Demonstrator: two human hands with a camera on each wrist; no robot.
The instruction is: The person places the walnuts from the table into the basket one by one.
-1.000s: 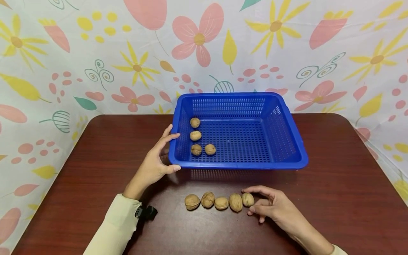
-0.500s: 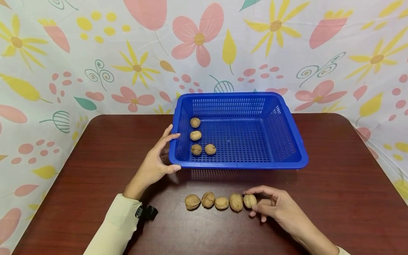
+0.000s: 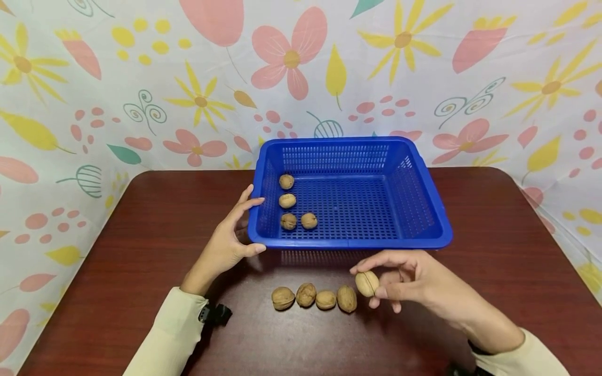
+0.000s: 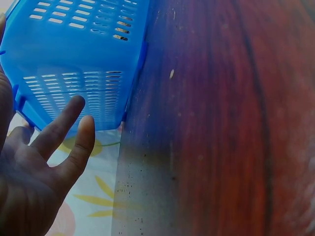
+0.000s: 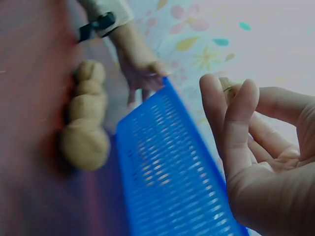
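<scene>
Walnut [image 3: 367,283] sits pinched between the thumb and fingertips of your right hand [image 3: 408,279], lifted just off the table [image 3: 494,271] in front of the basket's near rim and just right of the row it belongs to. Your right palm faces left, the forefinger arches over the top of the nut, and the other fingers curl loosely beneath; the forearm comes in from the lower right in a cream sleeve [image 3: 519,357]. In the right wrist view the nut only peeks out behind your fingers [image 5: 231,118].

Your left hand [image 3: 230,237] holds nothing: its fingers are straight and spread, with the thumb touching the near left corner of the blue basket [image 3: 425,209] and a fingertip on the left rim. The left wrist view shows the same spread fingers [image 4: 61,130] just beside the slotted wall [image 4: 74,93].

Four walnuts on the table [image 3: 314,297] lie in a touching row, just left of the held one. Four walnuts in the basket [image 3: 291,206] lie by its left wall, three in a line and one beside the nearest. A floral cloth [image 3: 141,78] hangs behind the table.
</scene>
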